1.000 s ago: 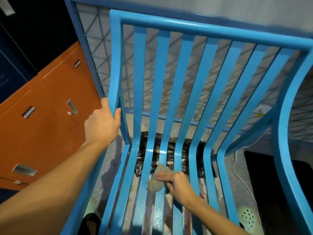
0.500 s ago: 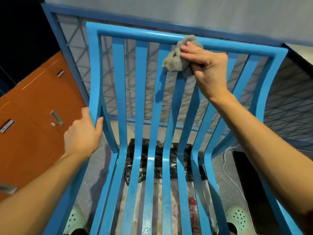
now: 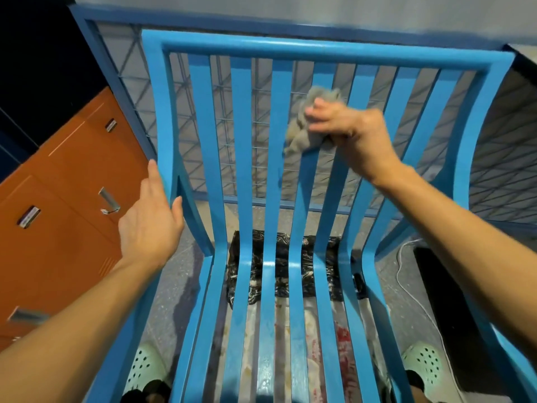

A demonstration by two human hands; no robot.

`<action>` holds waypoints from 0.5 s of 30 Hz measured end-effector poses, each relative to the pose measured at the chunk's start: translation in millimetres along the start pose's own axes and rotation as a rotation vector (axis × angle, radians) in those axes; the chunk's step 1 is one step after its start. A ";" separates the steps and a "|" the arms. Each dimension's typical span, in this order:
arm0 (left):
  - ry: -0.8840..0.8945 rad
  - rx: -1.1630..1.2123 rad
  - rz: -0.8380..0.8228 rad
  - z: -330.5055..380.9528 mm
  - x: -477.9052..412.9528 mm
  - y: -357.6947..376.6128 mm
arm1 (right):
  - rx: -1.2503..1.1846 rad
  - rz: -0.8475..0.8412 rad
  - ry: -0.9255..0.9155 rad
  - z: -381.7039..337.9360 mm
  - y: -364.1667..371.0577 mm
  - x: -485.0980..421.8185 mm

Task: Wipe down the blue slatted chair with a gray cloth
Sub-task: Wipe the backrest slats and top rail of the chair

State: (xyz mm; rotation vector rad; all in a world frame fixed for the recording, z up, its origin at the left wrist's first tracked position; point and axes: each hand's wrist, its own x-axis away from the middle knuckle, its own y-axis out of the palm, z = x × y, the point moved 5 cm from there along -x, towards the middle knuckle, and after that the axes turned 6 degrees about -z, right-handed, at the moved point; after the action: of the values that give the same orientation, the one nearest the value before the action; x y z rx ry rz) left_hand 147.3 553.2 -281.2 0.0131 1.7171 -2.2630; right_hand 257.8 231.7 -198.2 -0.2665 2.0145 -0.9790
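Gray cloth (image 3: 308, 123) against chair slats (image 3: 325, 181)

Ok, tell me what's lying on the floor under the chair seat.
Through the gaps in the blue chair's seat slats, a crumpled black plastic sheet shows toward the back, and pale printed paper with red marks nearer the front. The slats cover much of both.

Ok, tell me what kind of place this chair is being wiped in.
Probably a locker or storage room, not a home: orange metal lockers with handles and label slots stand to the left, a wire-mesh partition sits behind the blue chair, and the floor is speckled concrete.
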 end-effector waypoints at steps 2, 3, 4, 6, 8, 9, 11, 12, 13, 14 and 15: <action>-0.001 0.003 0.002 -2.0 -0.5 1.4 | 0.021 0.089 -0.014 0.9 -11.1 -17.5; -0.005 0.011 0.003 -2.7 -0.7 1.9 | 0.042 0.106 -0.011 2.0 -10.3 -19.1; -0.010 0.022 0.002 -3.7 -1.2 2.3 | 0.055 0.107 -0.004 3.0 -5.8 -15.9; -0.020 0.043 -0.003 -4.4 -1.0 2.4 | 0.059 0.094 0.006 5.5 11.2 3.3; -0.021 0.045 -0.001 -2.8 -1.1 1.9 | 0.040 0.076 0.033 7.5 33.9 29.7; -0.019 0.048 0.002 -2.0 -1.5 1.8 | 0.026 0.064 0.051 8.2 44.8 43.3; -0.023 0.051 0.007 -2.1 -2.1 1.1 | -0.001 0.017 0.087 7.4 67.8 71.3; -0.027 0.052 0.011 -2.2 -2.8 -0.1 | -0.006 -0.018 0.109 6.6 78.3 84.8; -0.028 0.052 0.011 -2.5 -2.3 0.4 | -0.006 -0.064 0.138 5.9 90.6 100.8; -0.031 0.052 0.013 -2.7 -1.1 0.1 | 0.001 -0.115 0.166 5.5 103.3 116.4; -0.036 0.051 0.016 -2.6 0.5 -0.7 | 0.020 -0.173 0.191 4.5 115.5 131.3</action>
State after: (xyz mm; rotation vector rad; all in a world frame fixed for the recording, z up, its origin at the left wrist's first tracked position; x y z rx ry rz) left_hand 146.2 555.7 -281.4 -0.0022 1.6348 -2.2810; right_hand 200.1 239.9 -363.1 -0.3525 2.1807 -1.1699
